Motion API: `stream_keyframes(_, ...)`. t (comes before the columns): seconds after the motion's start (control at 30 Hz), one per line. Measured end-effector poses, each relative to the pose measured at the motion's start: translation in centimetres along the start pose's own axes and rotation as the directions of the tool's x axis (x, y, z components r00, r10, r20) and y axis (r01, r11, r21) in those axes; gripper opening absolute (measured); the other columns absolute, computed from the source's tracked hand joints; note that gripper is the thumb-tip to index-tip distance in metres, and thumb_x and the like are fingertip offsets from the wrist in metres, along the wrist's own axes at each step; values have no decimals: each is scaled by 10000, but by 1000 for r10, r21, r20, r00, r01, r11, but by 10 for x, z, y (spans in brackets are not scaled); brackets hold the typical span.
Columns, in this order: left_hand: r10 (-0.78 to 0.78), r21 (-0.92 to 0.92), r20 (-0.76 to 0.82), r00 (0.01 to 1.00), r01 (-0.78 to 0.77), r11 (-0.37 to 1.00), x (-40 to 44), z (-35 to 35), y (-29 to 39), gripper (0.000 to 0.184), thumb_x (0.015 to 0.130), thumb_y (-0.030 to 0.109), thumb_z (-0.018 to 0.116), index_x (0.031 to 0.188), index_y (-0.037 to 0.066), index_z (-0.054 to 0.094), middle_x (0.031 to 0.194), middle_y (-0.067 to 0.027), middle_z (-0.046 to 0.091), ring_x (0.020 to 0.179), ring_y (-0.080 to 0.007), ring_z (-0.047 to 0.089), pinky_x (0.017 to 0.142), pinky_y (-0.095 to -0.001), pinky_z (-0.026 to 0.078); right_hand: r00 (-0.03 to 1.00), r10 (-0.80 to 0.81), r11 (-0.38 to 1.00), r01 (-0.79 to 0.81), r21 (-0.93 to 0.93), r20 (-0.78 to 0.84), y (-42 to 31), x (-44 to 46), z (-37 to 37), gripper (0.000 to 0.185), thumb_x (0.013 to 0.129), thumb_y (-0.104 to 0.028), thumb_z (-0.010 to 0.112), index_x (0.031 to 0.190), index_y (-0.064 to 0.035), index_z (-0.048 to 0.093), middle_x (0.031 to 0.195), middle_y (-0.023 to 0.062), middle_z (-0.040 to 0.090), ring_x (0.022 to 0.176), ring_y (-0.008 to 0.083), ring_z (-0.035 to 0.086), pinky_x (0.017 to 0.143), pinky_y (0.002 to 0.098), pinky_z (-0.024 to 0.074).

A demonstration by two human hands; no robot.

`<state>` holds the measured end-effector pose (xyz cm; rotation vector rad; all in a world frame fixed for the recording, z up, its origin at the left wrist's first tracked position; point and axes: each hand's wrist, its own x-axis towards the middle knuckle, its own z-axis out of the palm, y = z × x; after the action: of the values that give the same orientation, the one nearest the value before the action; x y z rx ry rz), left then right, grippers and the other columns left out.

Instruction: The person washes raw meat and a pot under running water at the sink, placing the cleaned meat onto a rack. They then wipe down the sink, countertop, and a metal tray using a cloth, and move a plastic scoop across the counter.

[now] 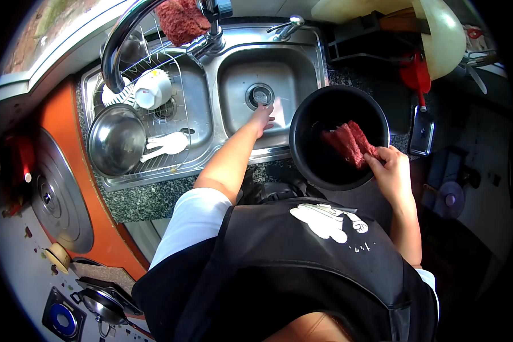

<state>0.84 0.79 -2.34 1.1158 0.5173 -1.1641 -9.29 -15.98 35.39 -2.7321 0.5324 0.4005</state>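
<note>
Hands well apart. Left hand [260,121] low at the right-hand basin [293,74] of a steel sink [212,108], just beside the drain [259,96], with fingers loosely spread and nothing in the grasp; contact with the metal impossible to tell. Right hand [393,171] clamped on the near end of a red cloth [347,142], close against the rim of a black pot [330,108]. Bunched cloth mostly inside that pot, just right of the sink, near the front edge of a speckled tabletop [159,196]. Above the sink, a curved chrome faucet [118,48], plus a second red cloth [182,20] hung just beside. Over the left-hand basin, a wire rack [186,108] with a metal bowl [117,139], a white cup [154,89] and white utensils [168,144] near the bowl. Farther right, a small metal tray [422,131], just below something red [416,77]. Across the front of the body, a black apron [325,256] with white print.
</note>
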Motion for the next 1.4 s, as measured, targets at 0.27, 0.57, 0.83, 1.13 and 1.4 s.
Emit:
stream_keyframes(0.27,-3,-275,-135,991,-34,961,27,-6,-1,470,930,273,543,1310,50,381,1308,-87,425,1114,-272,485,876,-445,495,999,45,999,-45,26,21,-4,1,-1,143,757,-104,702,794,29,662,690,152,584,629,274,588,596,350,459)
stream_keyframes(0.57,563,786,-303,769,-133,604,36,-21,22,94,845,149,557,873,78,612,937,-99,622,815,-281,642,698,-422,500,998,45,999,-46,3,38,-6,2,-3,141,758,-96,701,844,15,683,716,152,598,654,280,606,617,350,473)
stream_keyframes(0.83,132,503,556,820,-206,-839,10,-8,-2,152,853,163,525,899,142,668,918,-13,663,892,-181,619,730,-371,405,1000,-2,1000,1,21,19,-3,-3,6,132,758,-95,697,821,18,672,712,155,589,656,290,598,609,359,467)
stream_keyframes(1.13,829,924,286,481,-369,-104,-94,-8,77,132,647,147,661,765,92,681,1065,-93,579,1072,-290,486,972,-434,356,999,3,998,-5,60,41,0,-8,6,137,759,-106,685,801,23,663,710,162,591,673,296,601,632,364,470)
stream_keyframes(1.4,773,839,543,329,-188,-510,-188,-56,160,104,646,122,625,733,74,657,1181,-108,603,1251,-291,438,1108,-496,257,987,-157,985,160,64,-39,6,-16,11,142,754,-95,689,785,37,649,709,179,583,665,318,594,629,382,466)
